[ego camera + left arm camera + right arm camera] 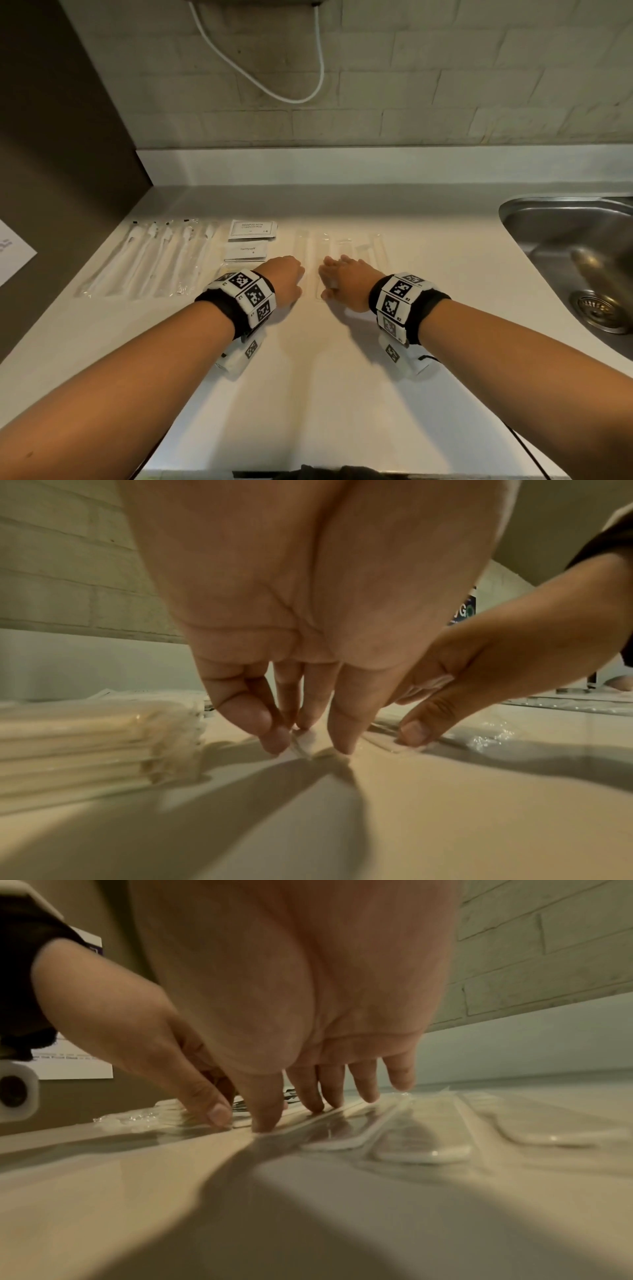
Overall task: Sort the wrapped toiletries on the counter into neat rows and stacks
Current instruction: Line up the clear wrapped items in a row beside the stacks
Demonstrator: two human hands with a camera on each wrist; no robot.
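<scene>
On the pale counter (342, 377), the wrapped toiletries lie in a band across the middle of the head view. At the left of the frame is a row of wrapped toothbrushes (154, 260) in clear sleeves, side by side. Just right of them, a shampoo sachet stack (252, 229) sits above a toothpaste sachet stack (246, 250). Further right, at centre, clear-wrapped combs (342, 253) lie in a row, hard to make out against the counter.

The left hand (284, 277) sits at centre, just below the toothpaste sachets. In the left wrist view its fingers (274, 739) point down with tips drawn narrowly together, pinching a small clear-wrapped piece (304, 742) against the counter. What that piece is cannot be told.

The right hand (346, 281) is just beside it, on the near end of the combs. In the right wrist view its fingers (315, 1104) are straight and slightly spread, tips pressing on the plastic wrap.

A steel sink (575, 246) fills the right edge, and a white cord (274, 92) loops on the brick wall at the top.
</scene>
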